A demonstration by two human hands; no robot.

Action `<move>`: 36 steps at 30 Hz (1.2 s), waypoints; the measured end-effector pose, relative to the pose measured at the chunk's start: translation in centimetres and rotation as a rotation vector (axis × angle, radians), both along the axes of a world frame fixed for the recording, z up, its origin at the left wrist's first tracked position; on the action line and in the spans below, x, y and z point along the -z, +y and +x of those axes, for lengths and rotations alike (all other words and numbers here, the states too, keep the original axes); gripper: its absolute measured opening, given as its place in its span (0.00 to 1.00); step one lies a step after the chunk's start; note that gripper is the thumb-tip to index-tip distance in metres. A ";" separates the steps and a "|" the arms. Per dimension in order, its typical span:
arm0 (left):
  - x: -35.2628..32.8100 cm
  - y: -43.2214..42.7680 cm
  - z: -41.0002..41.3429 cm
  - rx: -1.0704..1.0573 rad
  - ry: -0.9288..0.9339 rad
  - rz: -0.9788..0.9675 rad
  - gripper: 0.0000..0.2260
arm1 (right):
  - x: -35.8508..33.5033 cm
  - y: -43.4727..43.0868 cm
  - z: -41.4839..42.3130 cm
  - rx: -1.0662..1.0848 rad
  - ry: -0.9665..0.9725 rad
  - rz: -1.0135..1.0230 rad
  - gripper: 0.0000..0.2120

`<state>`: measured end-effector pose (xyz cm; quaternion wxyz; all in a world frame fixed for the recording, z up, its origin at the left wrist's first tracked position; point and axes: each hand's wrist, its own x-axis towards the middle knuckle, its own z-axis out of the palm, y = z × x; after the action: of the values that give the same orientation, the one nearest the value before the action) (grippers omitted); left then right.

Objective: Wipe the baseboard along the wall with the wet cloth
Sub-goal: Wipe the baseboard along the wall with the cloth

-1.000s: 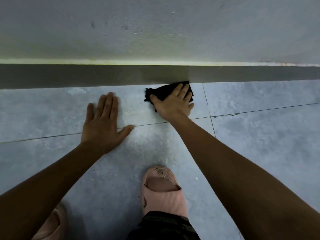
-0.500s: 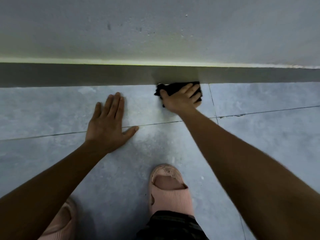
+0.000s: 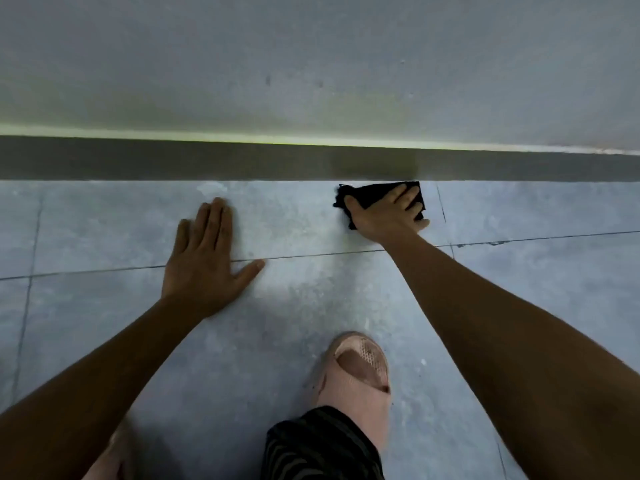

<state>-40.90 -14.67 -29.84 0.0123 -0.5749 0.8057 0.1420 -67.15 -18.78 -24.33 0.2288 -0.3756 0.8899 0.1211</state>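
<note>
A dark grey baseboard (image 3: 207,161) runs across the view at the foot of a pale wall (image 3: 311,64). My right hand (image 3: 386,216) presses a black cloth (image 3: 370,195) against the floor right at the baseboard's lower edge, fingers spread over it. The cloth's far edge touches the baseboard. A slightly darker patch shows on the baseboard just above the cloth. My left hand (image 3: 204,261) lies flat on the floor tiles, palm down, fingers apart, holding nothing, well left of the cloth.
Grey floor tiles (image 3: 536,271) with thin dark joints stretch in front of the wall. My foot in a pink slipper (image 3: 356,372) stands near the bottom centre, another slipper (image 3: 110,459) at the bottom left.
My right hand has slid the cloth to the right along the foot of the baseboard. The left hand has stayed planted on the floor.
</note>
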 end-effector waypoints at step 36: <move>0.8 0.6 12.3 -0.351 -0.005 -0.011 0.43 | 2.8 2.4 14.2 -1.018 0.000 -0.250 0.35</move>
<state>-28.63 -14.08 -30.65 -0.0139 -0.7071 0.6938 0.1361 -52.93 -16.43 -27.13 0.0946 -0.7849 0.6025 0.1097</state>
